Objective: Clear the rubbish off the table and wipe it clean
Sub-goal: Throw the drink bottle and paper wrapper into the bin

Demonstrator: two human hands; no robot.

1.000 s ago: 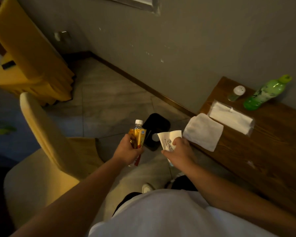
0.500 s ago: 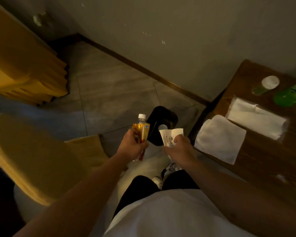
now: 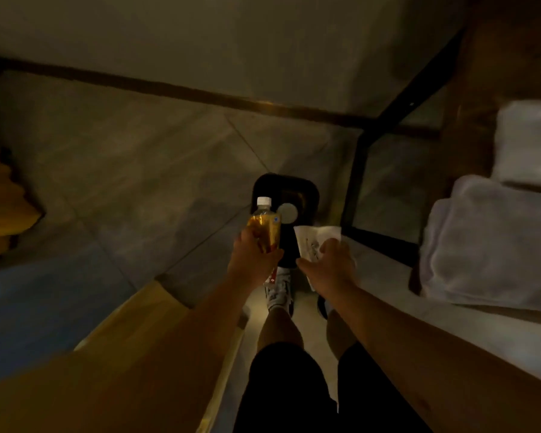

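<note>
My left hand (image 3: 253,263) grips a small amber drink bottle (image 3: 264,230) with a white cap, held upright over the near edge of a black waste bin (image 3: 306,189) on the floor. My right hand (image 3: 328,265) holds a white printed paper cup (image 3: 314,242) just right of the bottle, over the bin's near right side. A pale round object (image 3: 287,213) lies inside the bin. A folded white cloth (image 3: 487,242) rests on the wooden table's near left edge at the right of the view.
A packet of white tissues (image 3: 528,142) lies on the table (image 3: 481,89) behind the cloth. The table's black metal leg frame (image 3: 356,170) stands right of the bin. A yellow chair (image 3: 138,332) is at lower left. My feet (image 3: 278,290) are just before the bin.
The view has tilted down and moved closer to the bin. Both hands, still holding the bottle and the cup, are now over the bin's near edge.
</note>
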